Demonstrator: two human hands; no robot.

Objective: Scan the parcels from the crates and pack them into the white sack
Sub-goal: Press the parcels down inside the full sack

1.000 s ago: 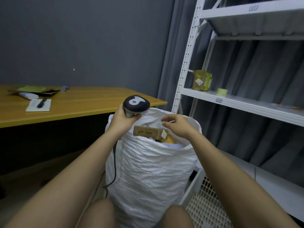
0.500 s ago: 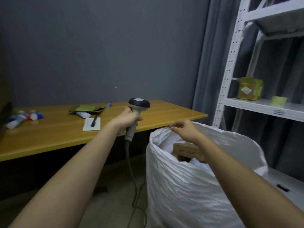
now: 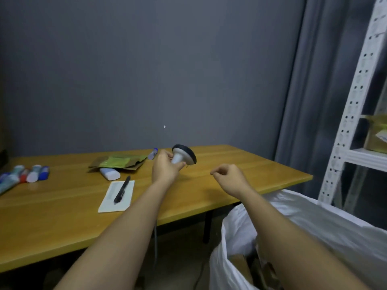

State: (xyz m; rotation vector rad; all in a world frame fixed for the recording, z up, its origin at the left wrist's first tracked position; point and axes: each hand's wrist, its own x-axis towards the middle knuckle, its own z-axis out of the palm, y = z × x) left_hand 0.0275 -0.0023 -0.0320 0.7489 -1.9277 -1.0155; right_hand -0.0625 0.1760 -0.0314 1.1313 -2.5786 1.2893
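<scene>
My left hand [image 3: 165,168] grips the handle of the barcode scanner [image 3: 184,156], a grey handle with a black head, held over the wooden table [image 3: 62,222]. Its cable hangs down beside my forearm. To the right, my right hand [image 3: 229,178] hovers above the table's corner with fingers loosely curled and nothing in them. The white sack [image 3: 310,227] stands open at the lower right, below my right forearm. Brown cardboard parcels [image 3: 240,266] show inside its mouth.
On the table lie a paper slip with a black pen [image 3: 122,189], a white tube, green and brown packaging [image 3: 119,162], a marker and several tubes [image 3: 27,174] at the left. A white metal shelf rack [image 3: 351,114] with a yellow-green parcel [image 3: 377,132] stands at the right.
My right hand let go of the brown box into the sack and rose over the table. My left hand carried the scanner forward above the table. The view swung left and up.
</scene>
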